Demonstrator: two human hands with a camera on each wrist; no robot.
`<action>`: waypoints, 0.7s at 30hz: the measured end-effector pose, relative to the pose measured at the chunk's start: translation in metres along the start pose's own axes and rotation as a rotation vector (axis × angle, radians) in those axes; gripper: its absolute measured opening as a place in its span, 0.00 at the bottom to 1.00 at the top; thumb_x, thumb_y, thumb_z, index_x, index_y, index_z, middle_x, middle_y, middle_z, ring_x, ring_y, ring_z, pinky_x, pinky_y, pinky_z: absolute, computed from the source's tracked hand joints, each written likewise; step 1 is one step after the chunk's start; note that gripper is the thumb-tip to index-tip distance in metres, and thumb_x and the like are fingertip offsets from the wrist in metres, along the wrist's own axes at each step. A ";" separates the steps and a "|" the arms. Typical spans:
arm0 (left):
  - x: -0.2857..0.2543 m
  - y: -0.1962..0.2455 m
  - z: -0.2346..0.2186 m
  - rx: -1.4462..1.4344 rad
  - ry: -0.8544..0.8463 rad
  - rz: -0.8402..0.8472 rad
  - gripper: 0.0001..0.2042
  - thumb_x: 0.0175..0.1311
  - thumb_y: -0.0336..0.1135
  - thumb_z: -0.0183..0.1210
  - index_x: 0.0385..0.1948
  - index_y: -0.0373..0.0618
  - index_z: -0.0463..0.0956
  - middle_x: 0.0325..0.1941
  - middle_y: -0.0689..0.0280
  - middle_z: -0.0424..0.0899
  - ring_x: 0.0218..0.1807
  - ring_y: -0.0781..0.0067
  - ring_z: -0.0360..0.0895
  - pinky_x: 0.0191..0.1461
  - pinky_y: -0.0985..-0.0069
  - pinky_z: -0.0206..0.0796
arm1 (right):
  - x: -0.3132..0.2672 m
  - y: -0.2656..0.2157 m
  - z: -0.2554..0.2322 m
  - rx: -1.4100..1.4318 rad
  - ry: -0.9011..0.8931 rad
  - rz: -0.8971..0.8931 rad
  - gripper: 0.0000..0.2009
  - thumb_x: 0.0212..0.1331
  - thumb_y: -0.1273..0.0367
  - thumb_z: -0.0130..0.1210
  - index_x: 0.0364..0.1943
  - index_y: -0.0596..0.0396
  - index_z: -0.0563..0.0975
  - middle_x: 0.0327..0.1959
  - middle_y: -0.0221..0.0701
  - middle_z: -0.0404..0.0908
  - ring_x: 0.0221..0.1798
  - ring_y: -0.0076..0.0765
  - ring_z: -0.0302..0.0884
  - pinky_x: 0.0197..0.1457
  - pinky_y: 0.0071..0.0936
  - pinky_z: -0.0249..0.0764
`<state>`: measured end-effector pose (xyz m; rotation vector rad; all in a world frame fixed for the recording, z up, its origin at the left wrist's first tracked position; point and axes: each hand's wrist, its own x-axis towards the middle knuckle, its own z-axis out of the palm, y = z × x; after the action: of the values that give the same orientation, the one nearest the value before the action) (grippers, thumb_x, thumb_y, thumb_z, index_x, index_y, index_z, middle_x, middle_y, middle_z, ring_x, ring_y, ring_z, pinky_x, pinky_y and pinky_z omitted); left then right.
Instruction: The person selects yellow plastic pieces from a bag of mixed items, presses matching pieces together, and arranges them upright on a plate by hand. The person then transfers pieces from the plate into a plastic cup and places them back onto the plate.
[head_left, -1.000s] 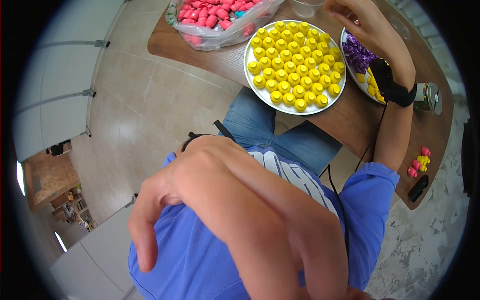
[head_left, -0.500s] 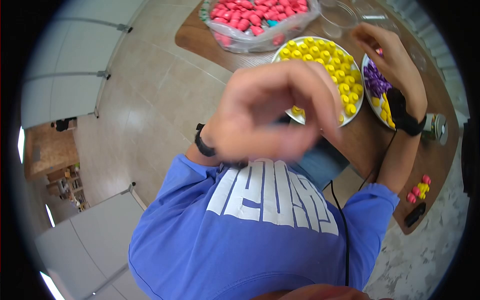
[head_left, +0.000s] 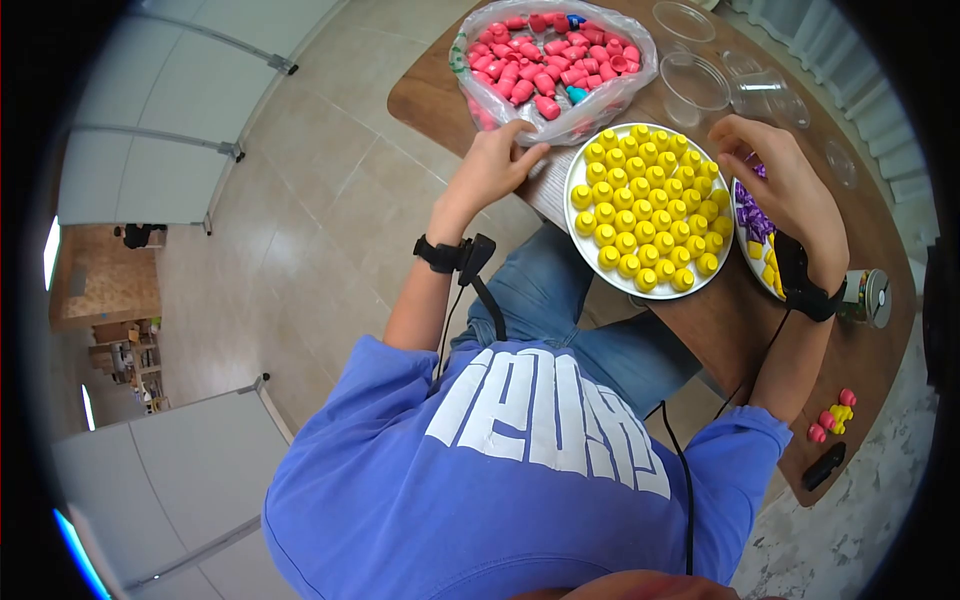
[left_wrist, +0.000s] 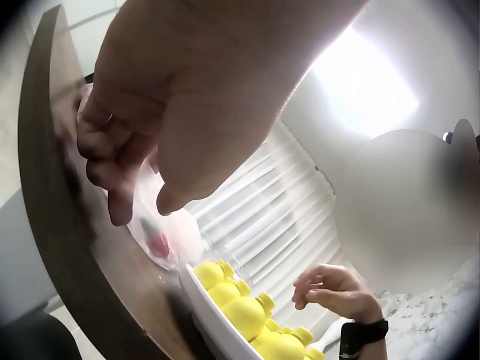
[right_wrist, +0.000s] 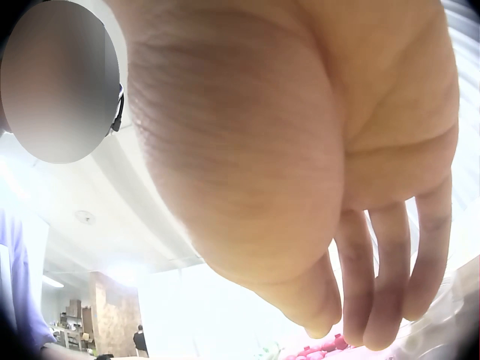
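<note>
My left hand [head_left: 492,172] is at the near edge of a clear plastic bag [head_left: 640,60] of pink bottle-shaped pieces [head_left: 520,92]. Its fingertips overlap the bag's lower edge, the fingers loosely bent. In the left wrist view nothing shows between finger and thumb. A round white plate [head_left: 572,228] right of that hand bears rows of small yellow bottle-shaped pieces [head_left: 640,208]. My right hand [head_left: 785,185] hovers with relaxed fingers over a second plate [head_left: 741,235] of shiny purple pieces [head_left: 750,200], partly hiding it. In the right wrist view its fingers hang down, holding nothing.
Clear plastic tubs [head_left: 695,88] stand behind the yellow pieces. A lidded jar [head_left: 868,297] is beside the right wrist. Pink and yellow pieces [head_left: 832,415] and a black object [head_left: 824,466] lie near the table's right end. Cables hang from both wrist cameras.
My left hand has swung from close before the head camera out to the bag. The right hand remains by the purple pieces. The head view has shifted, showing more of the table.
</note>
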<state>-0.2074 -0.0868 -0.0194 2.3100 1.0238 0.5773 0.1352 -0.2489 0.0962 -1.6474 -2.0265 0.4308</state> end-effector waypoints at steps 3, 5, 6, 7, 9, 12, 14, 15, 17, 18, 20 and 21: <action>-0.004 0.005 -0.004 -0.020 -0.035 -0.047 0.18 0.70 0.42 0.66 0.51 0.37 0.80 0.22 0.58 0.85 0.24 0.70 0.84 0.32 0.72 0.74 | 0.000 -0.002 -0.003 0.007 -0.029 0.017 0.13 0.65 0.74 0.59 0.52 0.62 0.77 0.40 0.44 0.85 0.43 0.47 0.84 0.51 0.37 0.80; -0.007 0.005 -0.006 -0.018 -0.036 -0.055 0.17 0.70 0.42 0.67 0.50 0.38 0.80 0.22 0.58 0.85 0.24 0.71 0.84 0.31 0.72 0.73 | -0.001 -0.002 -0.004 0.019 -0.050 0.020 0.13 0.65 0.74 0.59 0.52 0.62 0.77 0.40 0.44 0.85 0.43 0.47 0.84 0.51 0.37 0.80; -0.008 0.004 -0.006 -0.013 -0.039 -0.064 0.17 0.70 0.42 0.67 0.50 0.38 0.80 0.21 0.58 0.85 0.24 0.71 0.84 0.31 0.72 0.73 | -0.002 -0.002 -0.004 0.004 -0.052 0.026 0.13 0.65 0.74 0.59 0.52 0.62 0.77 0.40 0.43 0.85 0.43 0.47 0.84 0.51 0.37 0.80; -0.009 0.004 -0.006 -0.010 -0.038 -0.062 0.17 0.70 0.42 0.67 0.50 0.38 0.80 0.21 0.58 0.85 0.24 0.71 0.84 0.31 0.72 0.73 | -0.003 -0.001 -0.003 -0.010 -0.051 0.032 0.13 0.65 0.74 0.59 0.52 0.61 0.77 0.40 0.42 0.85 0.44 0.47 0.83 0.51 0.37 0.79; -0.011 0.004 -0.005 -0.078 0.015 -0.059 0.17 0.67 0.41 0.69 0.46 0.36 0.81 0.18 0.58 0.80 0.20 0.68 0.79 0.28 0.69 0.69 | -0.003 -0.002 -0.004 -0.022 -0.050 0.035 0.14 0.65 0.73 0.59 0.53 0.60 0.77 0.40 0.41 0.84 0.44 0.46 0.83 0.51 0.37 0.79; -0.011 0.005 -0.008 -0.040 -0.050 -0.088 0.17 0.70 0.42 0.67 0.51 0.38 0.79 0.21 0.59 0.85 0.25 0.73 0.84 0.32 0.73 0.73 | -0.005 0.001 -0.003 -0.051 -0.041 0.034 0.14 0.64 0.73 0.60 0.53 0.59 0.77 0.40 0.39 0.84 0.45 0.45 0.82 0.52 0.37 0.78; -0.011 0.003 -0.004 -0.068 -0.022 -0.067 0.17 0.69 0.41 0.67 0.49 0.38 0.79 0.19 0.60 0.82 0.22 0.71 0.81 0.30 0.71 0.71 | -0.006 0.001 -0.003 -0.067 -0.031 0.025 0.14 0.64 0.73 0.60 0.53 0.58 0.77 0.41 0.38 0.84 0.46 0.45 0.81 0.53 0.38 0.77; -0.011 0.002 -0.002 -0.096 0.008 -0.047 0.16 0.68 0.40 0.68 0.48 0.37 0.80 0.17 0.60 0.80 0.20 0.70 0.78 0.27 0.70 0.69 | -0.006 0.001 -0.003 -0.061 -0.032 0.036 0.14 0.64 0.73 0.60 0.53 0.58 0.77 0.41 0.38 0.84 0.47 0.45 0.81 0.53 0.38 0.77; -0.011 0.003 -0.002 -0.103 0.007 -0.043 0.16 0.68 0.40 0.68 0.48 0.37 0.79 0.17 0.60 0.80 0.20 0.70 0.78 0.27 0.70 0.69 | -0.006 -0.001 -0.003 -0.056 -0.034 0.049 0.14 0.64 0.72 0.60 0.53 0.57 0.77 0.41 0.37 0.84 0.47 0.45 0.81 0.54 0.38 0.77; -0.011 0.004 -0.002 -0.110 0.008 -0.039 0.16 0.68 0.39 0.68 0.48 0.38 0.79 0.18 0.60 0.80 0.20 0.70 0.78 0.27 0.70 0.69 | -0.006 -0.002 -0.004 -0.049 -0.041 0.056 0.14 0.64 0.72 0.60 0.53 0.57 0.77 0.41 0.37 0.84 0.47 0.44 0.81 0.54 0.38 0.77; -0.011 0.004 -0.002 -0.107 0.006 -0.037 0.16 0.68 0.39 0.69 0.48 0.37 0.79 0.18 0.60 0.80 0.20 0.70 0.78 0.27 0.70 0.69 | -0.007 -0.002 -0.004 -0.043 -0.047 0.063 0.14 0.64 0.72 0.60 0.53 0.57 0.77 0.41 0.37 0.84 0.48 0.44 0.80 0.54 0.38 0.76; -0.011 0.004 -0.003 -0.104 0.006 -0.035 0.16 0.68 0.39 0.69 0.48 0.37 0.79 0.18 0.60 0.80 0.20 0.70 0.79 0.27 0.70 0.69 | -0.007 -0.001 -0.003 -0.052 -0.035 0.060 0.14 0.64 0.72 0.61 0.53 0.56 0.77 0.41 0.37 0.84 0.48 0.44 0.80 0.54 0.38 0.76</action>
<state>-0.2131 -0.0965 -0.0163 2.1968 1.0107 0.6097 0.1375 -0.2562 0.0984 -1.7471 -2.0342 0.4340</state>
